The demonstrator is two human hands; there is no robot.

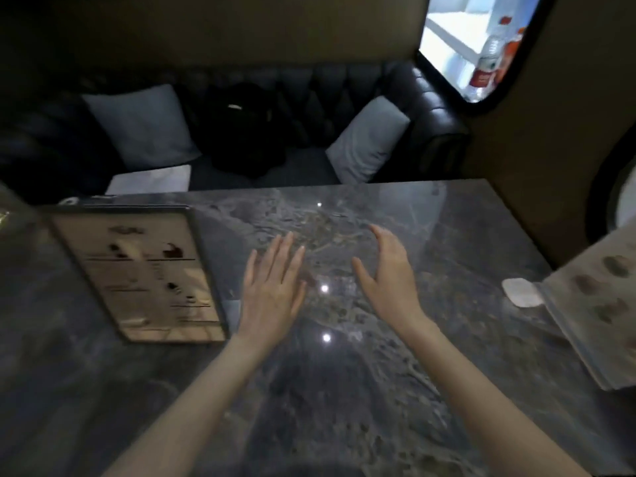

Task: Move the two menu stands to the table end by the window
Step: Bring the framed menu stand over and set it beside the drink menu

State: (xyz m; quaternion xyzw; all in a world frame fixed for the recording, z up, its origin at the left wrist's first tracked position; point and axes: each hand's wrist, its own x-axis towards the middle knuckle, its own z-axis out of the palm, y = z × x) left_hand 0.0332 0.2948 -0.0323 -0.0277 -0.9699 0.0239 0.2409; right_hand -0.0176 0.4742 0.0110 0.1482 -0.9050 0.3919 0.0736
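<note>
A dark-framed menu stand point(144, 277) with a pale printed sheet stands on the left part of the grey marble table point(344, 390). A second, clear menu stand point(595, 304) sits at the table's right edge, partly cut off by the frame. My left hand point(272, 290) hovers flat over the table's middle, fingers spread, just right of the dark-framed stand and not touching it. My right hand point(385, 270) is beside it, fingers apart and slightly curled, holding nothing, well left of the clear stand.
A black tufted sofa point(430, 108) with two grey cushions point(144, 125) and a dark bag point(244, 132) runs behind the table. A window point(481, 39) is at the upper right. A small white pad point(521, 292) lies by the clear stand.
</note>
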